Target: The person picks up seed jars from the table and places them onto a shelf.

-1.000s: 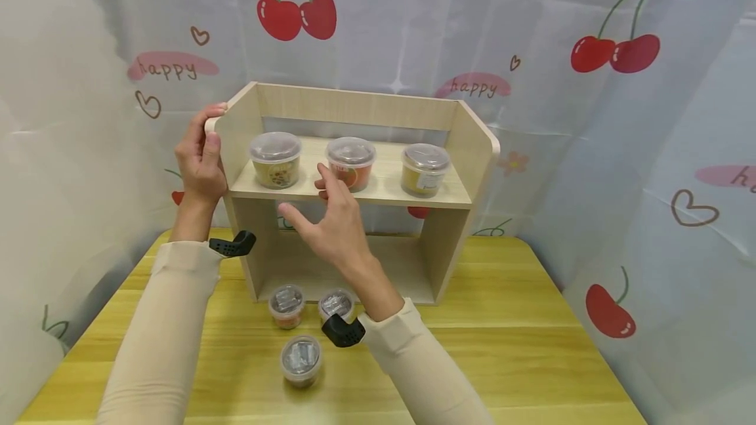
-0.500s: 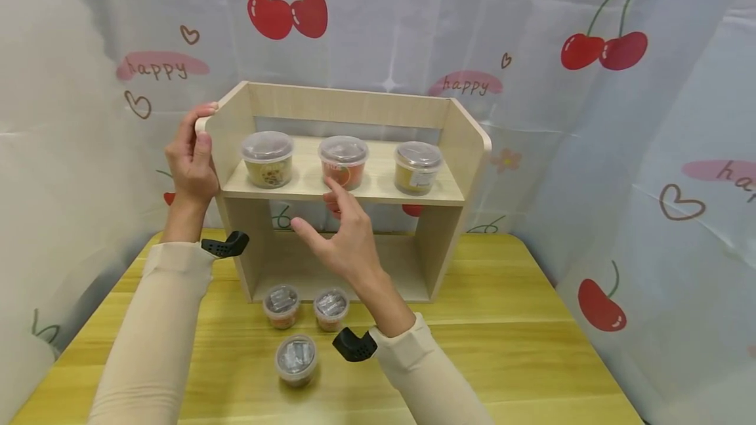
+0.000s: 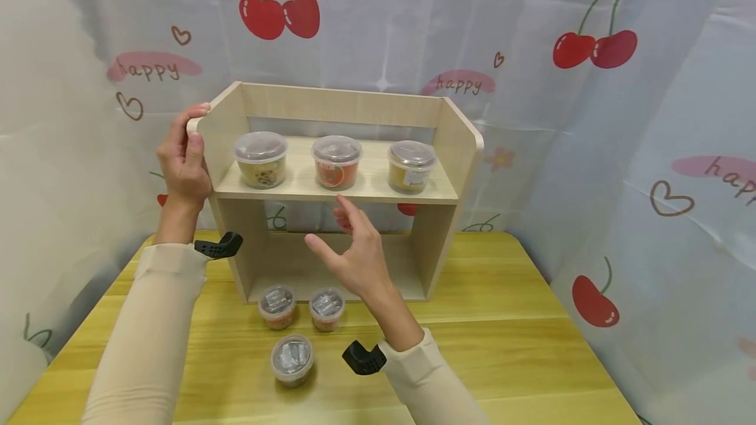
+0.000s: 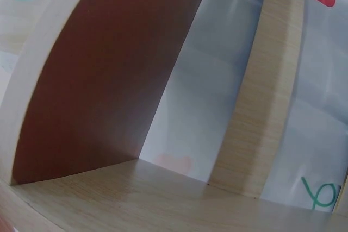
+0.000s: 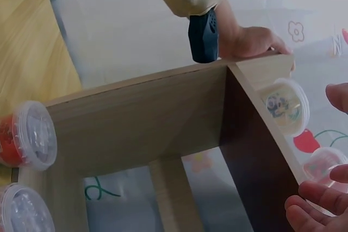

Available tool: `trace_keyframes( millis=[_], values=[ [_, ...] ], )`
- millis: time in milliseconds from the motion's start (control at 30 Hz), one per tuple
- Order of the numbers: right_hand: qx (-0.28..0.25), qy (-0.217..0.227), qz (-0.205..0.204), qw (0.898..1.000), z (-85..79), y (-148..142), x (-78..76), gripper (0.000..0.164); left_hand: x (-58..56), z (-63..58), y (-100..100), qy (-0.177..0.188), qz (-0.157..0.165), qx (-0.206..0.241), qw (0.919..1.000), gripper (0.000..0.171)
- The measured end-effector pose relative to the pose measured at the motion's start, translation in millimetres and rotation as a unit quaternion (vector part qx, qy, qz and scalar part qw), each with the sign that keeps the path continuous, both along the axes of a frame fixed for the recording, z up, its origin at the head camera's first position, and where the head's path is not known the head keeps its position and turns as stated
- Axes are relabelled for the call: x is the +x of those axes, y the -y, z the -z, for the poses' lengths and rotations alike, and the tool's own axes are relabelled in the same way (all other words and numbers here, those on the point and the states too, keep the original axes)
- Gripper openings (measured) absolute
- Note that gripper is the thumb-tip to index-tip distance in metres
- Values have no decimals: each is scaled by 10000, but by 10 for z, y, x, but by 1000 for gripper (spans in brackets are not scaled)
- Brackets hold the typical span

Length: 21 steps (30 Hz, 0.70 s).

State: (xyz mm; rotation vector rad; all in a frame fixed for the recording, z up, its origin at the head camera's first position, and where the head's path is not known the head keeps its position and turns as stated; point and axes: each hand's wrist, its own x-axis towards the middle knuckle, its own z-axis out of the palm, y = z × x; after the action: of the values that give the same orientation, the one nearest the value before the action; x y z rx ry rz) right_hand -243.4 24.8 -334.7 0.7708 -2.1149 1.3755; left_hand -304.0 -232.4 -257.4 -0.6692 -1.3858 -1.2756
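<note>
My left grip [image 3: 184, 161] is hooked round the side of the shelf [image 3: 342, 105], likely steadying it! My right grip [image 3: 361, 254] hangs spread, holding nothing, below the middle tub [image 3: 336, 164], upright between left tub [image 3: 260, 161] and right tub [image 3: 411, 168], gaps presumably easing access.

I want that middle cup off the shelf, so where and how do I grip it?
Probably grip the middle cup by its sides below the lid, from the front: it stands upright with gaps either side on the open-fronted shelf.
</note>
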Motion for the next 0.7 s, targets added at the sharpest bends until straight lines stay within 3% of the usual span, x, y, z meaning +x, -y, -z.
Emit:
trace_keyframes(
  millis=[700],
  values=[
    [-25, 147, 42, 9999, 428, -171, -18, 69, -15, 0, -3, -96, 9, 128, 9999, 40]
  ],
)
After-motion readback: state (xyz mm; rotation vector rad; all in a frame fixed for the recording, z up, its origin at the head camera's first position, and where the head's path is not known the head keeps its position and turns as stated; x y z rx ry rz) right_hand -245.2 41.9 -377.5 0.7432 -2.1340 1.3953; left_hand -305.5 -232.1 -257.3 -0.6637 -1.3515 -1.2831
